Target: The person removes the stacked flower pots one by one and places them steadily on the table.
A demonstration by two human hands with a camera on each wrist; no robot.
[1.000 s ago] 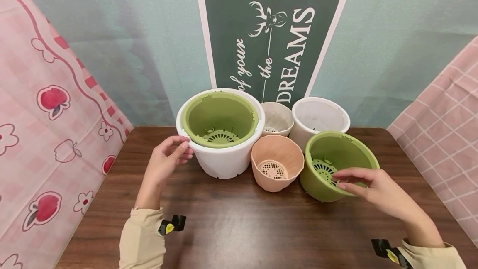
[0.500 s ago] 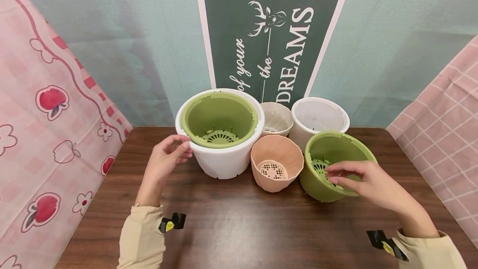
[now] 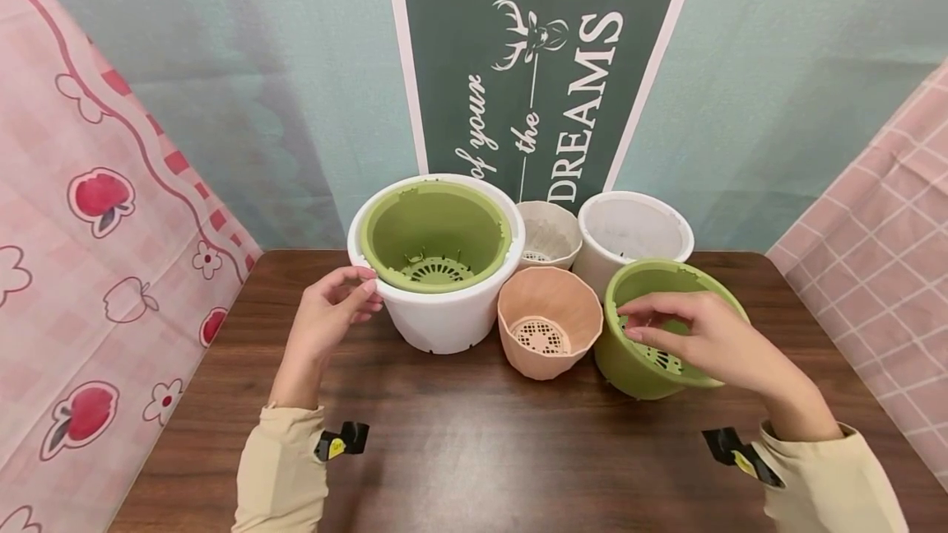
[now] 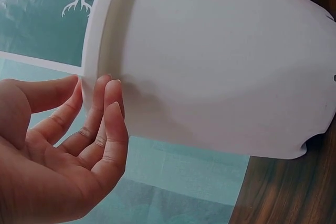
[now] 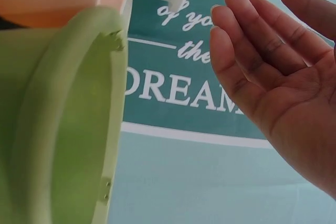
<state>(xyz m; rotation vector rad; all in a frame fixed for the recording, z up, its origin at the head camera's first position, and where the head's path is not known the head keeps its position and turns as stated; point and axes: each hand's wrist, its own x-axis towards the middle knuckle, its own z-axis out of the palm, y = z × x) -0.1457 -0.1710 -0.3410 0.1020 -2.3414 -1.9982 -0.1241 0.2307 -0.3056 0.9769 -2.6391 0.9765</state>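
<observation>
My left hand [image 3: 329, 319] is at the left side of a large white flowerpot [image 3: 444, 323], loosely bent fingers by its rim. In the left wrist view, the fingertips [image 4: 113, 114] lie against or just in front of the pot's wall below the rim. A green flowerpot [image 3: 437, 220] with a slotted bottom sits inside that white pot. My right hand [image 3: 714, 344] hovers above a second green flowerpot [image 3: 637, 373], hiding part of its opening. In the right wrist view, the right hand [image 5: 294, 77] has gently bent fingers, apart from the green pot's rim, with nothing between them.
A peach flowerpot [image 3: 548, 356] stands between the two larger pots in front. Behind it is a small cream flowerpot [image 3: 555, 229], and a white flowerpot [image 3: 637, 224] stands at back right. All rest on a brown wooden table [image 3: 474, 451] bordered by hanging cloths.
My right hand has moved left and slightly up across the green pot's opening. The left hand and the pots stay where they were.
</observation>
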